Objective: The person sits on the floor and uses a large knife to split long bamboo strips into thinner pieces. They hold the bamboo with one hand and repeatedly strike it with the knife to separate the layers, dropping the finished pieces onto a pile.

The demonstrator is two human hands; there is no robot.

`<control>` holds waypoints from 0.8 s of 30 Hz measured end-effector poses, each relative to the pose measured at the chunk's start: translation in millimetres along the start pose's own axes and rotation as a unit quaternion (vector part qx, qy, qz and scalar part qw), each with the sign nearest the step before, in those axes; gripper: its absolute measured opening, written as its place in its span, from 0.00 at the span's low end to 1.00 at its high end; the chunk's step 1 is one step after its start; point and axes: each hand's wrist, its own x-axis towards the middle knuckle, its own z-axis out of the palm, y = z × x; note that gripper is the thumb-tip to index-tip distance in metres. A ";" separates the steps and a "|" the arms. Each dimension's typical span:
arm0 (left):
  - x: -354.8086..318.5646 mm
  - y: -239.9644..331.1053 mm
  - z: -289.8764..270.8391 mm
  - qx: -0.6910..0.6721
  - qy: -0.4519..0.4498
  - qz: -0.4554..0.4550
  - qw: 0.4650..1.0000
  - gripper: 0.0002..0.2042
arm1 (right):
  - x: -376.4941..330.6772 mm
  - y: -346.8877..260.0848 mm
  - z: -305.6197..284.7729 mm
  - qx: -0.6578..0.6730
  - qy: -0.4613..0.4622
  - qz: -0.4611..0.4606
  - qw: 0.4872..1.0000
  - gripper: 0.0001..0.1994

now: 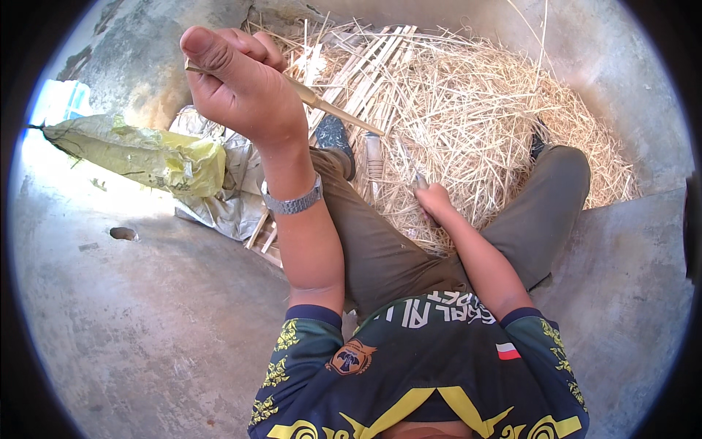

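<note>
The fingers (pixel 272 53) of my left hand (pixel 245 91) curl around a slender pale stick (pixel 344 115), raised beside the left side of a heap of straw-coloured shavings (pixel 475 110), the stick's lower end slanting down over the heap's near left part, while my right hand (pixel 436 201), at the heap's near edge, closes around a tool (pixel 420 181) whose narrow grey tip points toward the shavings. The stick, likely bamboo, looks light, dry and fairly stiff, perhaps springy at its thin ends and apt to split if bent hard; smooth enough, I judge, to roll in a loose grip, it seems best held along the stouter stretch beside my fist, away from any sharp edge. Pale strips (pixel 387 51) lie across the heap's far left part, and a yellow sack (pixel 131 150) lies well to its left. My left fist hides the length it grips, so I cannot tell how hard it presses; my right hand covers much of the tool, leaving its exact kind uncertain, as is that of a banded, rod-like object (pixel 374 157) at the heap's near left edge
</note>
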 end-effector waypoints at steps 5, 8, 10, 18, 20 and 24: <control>1.9 1.1 5.0 0.006 -0.005 -0.005 1.000 0.28 | 10.9 8.5 -2.1 -0.026 0.026 -0.027 0.999 0.15; 4.1 -4.0 2.6 -0.037 -0.010 0.011 0.999 0.24 | 13.7 9.3 -5.2 -0.031 0.017 -0.029 0.999 0.16; 5.1 -3.9 3.6 -0.038 -0.008 0.012 0.999 0.24 | 13.9 8.8 -6.1 -0.045 0.016 -0.026 0.999 0.17; 8.9 1.0 4.7 0.005 -0.011 0.006 1.000 0.27 | 6.0 0.2 -12.6 -0.058 0.022 -0.033 0.997 0.18; 9.5 2.9 8.9 0.005 -0.004 0.005 1.000 0.27 | 8.8 1.9 -14.0 -0.069 0.045 -0.059 0.995 0.18; 8.3 3.0 13.1 0.040 0.019 0.034 0.998 0.25 | -11.6 -12.2 -21.8 0.061 0.056 -0.017 0.996 0.16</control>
